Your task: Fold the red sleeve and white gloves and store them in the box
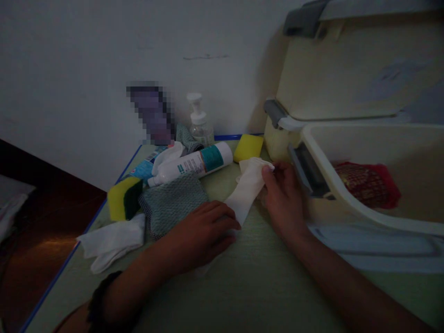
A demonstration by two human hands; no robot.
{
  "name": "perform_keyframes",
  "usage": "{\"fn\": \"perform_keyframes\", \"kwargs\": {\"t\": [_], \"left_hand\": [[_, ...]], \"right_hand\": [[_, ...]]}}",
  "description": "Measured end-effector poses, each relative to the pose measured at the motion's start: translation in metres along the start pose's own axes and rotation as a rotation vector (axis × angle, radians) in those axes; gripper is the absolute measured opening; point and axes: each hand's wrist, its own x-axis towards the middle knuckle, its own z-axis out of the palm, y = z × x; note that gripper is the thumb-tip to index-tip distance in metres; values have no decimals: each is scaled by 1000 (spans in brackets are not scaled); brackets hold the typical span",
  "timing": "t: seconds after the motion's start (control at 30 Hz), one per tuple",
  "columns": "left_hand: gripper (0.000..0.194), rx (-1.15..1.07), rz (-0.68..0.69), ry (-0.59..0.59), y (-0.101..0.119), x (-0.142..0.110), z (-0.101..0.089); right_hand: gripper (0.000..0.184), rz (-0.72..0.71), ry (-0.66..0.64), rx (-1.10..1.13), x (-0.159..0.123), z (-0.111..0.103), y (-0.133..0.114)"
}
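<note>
A white sock [247,187] stretches slantwise over the table between my two hands. My right hand [285,196] pinches its far end between thumb and fingers. Lower down, my left hand [215,226] is closed over the sock, and part of the fabric is hidden under the fingers. Just beyond my left hand lies a folded grey-green cloth [175,199]. A white bottle with a teal label [197,164] rests on its side behind the cloth. To the left, more white socks [116,240] lie in front of a yellow and green sponge [123,199].
At right stands a cream storage box [364,222] with its lid [354,69] raised and a red mesh item [371,185] inside. A yellow sponge [249,148], a clear pump bottle [201,122] and a blue packet [147,164] are near the wall. The table's left edge [74,252] has blue trim.
</note>
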Motion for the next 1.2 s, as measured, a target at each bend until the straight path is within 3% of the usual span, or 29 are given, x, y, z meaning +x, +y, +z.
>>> {"fn": "perform_keyframes", "kwargs": {"t": [0.1, 0.23, 0.4, 0.53, 0.63, 0.73, 0.83, 0.97, 1.2], "left_hand": [[18, -2, 6, 13, -3, -1, -3], [21, 43, -48, 113, -14, -5, -14], [16, 95, -118, 128, -28, -11, -25], [20, 40, -217, 234, -29, -11, -31], [21, -100, -361, 326, -28, -12, -38], [21, -202, -425, 280, -31, -13, -43], [17, -192, -404, 255, -35, -14, -44], [17, -131, -388, 288, -34, -14, -42], [28, -196, -351, 32, -31, -17, -45]], "right_hand": [[13, -5, -7, 11, 1, -1, 1], [18, 88, -9, 140, 1, 0, 3], [17, 90, -124, 187, -5, 0, -3], [10, -3, -300, 132, -16, -2, -12], [7, -171, -433, 60, -26, -4, -18], [12, -430, -638, -57, -36, -5, -21], [14, -625, -789, -85, -44, -2, -20], [11, -725, -867, -95, -54, 2, -16], [6, -807, -920, -174, -67, 7, -14]]}}
